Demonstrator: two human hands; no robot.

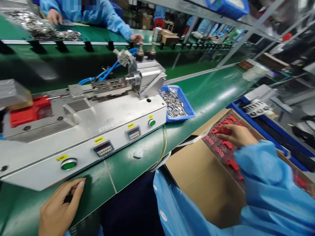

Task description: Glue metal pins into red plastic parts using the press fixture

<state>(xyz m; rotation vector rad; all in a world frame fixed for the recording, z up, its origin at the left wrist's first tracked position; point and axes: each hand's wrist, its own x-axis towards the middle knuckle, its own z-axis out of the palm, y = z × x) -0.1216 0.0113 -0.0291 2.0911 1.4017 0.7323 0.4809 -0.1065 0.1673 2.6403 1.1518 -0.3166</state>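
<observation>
My left hand (60,206) rests on the green table in front of the white machine (118,114). Its fingers are bent with the tips close to the thumb, and I see nothing in them. The large green button (69,164) is just above the fingertips. At the right, my right hand (238,135) is inside a cardboard box (204,177), its fingers closed on a red plastic part (224,131). More red parts (232,165) lie in rows around it. On the machine's left end sits another red plastic piece (22,114), partly under a grey block.
Beside the machine stands a blue bin (188,109) of small metal pieces. A white cap-like bit (138,154) lies on the table (128,173). Across the line, a co-worker in blue sleeves (108,19) sits by a heap of metal parts (49,31).
</observation>
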